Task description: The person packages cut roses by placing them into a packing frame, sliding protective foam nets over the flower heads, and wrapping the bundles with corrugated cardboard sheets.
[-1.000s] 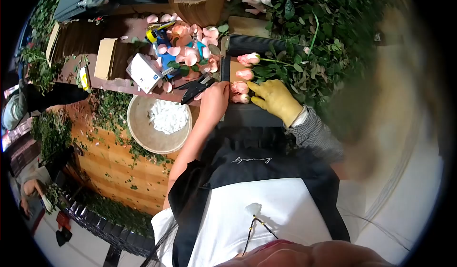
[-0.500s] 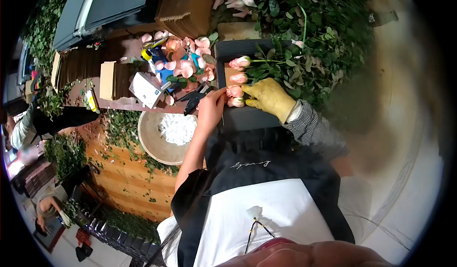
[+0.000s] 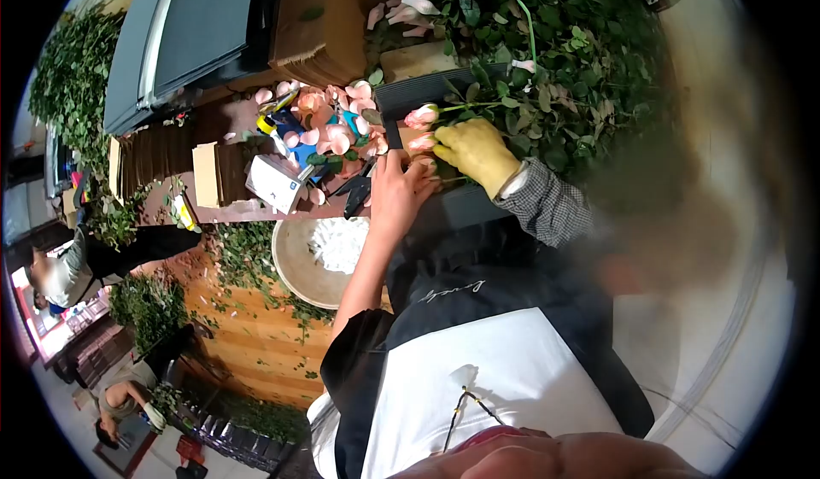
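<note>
Pink roses lie in dark corrugated box. Bare left hand: fingers half curled over rose nearest wearer; grip hidden, cannot tell. Yellow-gloved right hand: fingers loosely bent at middle rose; firm hold cannot be told. Risk: petals bruising or tearing, should fingertips press hard. Count: three rose heads visible, one box, one bowl.

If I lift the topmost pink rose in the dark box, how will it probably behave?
The pink rose is probably light and easily bruised, since its petals look thin and layered. Its slim green stem may bend slightly, and could snag, because it runs towards crowded leaves.
</note>
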### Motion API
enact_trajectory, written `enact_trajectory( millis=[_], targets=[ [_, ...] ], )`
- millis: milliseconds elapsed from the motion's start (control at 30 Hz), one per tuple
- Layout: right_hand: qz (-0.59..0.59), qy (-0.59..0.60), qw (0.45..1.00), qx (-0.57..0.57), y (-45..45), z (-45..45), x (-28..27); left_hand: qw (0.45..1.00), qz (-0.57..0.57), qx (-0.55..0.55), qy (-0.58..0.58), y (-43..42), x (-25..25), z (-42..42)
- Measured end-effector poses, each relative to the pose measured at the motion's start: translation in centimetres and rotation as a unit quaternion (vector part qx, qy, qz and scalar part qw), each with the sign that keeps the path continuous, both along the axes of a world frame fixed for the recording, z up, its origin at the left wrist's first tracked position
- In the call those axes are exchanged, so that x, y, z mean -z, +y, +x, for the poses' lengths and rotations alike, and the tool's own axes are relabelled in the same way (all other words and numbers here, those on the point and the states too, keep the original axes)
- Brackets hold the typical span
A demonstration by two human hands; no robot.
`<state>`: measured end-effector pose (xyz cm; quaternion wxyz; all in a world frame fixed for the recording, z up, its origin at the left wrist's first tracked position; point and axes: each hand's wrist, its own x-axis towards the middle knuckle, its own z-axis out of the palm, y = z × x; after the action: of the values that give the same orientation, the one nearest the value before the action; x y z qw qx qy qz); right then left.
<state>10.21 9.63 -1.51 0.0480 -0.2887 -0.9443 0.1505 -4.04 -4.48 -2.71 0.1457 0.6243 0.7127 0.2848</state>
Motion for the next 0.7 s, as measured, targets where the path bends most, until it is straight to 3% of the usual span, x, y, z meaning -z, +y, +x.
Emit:
enact_trajectory(
  millis=[200,300,400,500,600,700],
  targets=[
    [-0.058,-0.023,0.997,-0.047,0.4,0.0,0.9,0.999,0.003,0.006,0.051,0.3,-0.4,0.2],
    [-0.075,0.057,0.993,-0.070,0.5,0.4,0.2,0.998,-0.009,0.035,0.052,0.5,-0.4,-0.2],
    [-0.006,-0.017,0.997,0.071,0.4,0.1,-0.5,0.997,-0.024,0.049,0.050,0.5,-0.5,-0.3],
    [0.009,-0.014,1.000,0.004,1.8,0.0,1.4,0.997,-0.023,0.046,0.049,0.4,-0.5,-0.2],
    [-0.063,0.015,0.997,-0.040,3.2,0.7,1.7,0.998,-0.025,0.048,0.019,0.1,-0.3,-1.0],
    [-0.125,0.007,0.991,-0.057,4.0,1.5,2.1,0.986,0.031,-0.063,-0.150,-0.9,2.4,-2.3]
  ],
)
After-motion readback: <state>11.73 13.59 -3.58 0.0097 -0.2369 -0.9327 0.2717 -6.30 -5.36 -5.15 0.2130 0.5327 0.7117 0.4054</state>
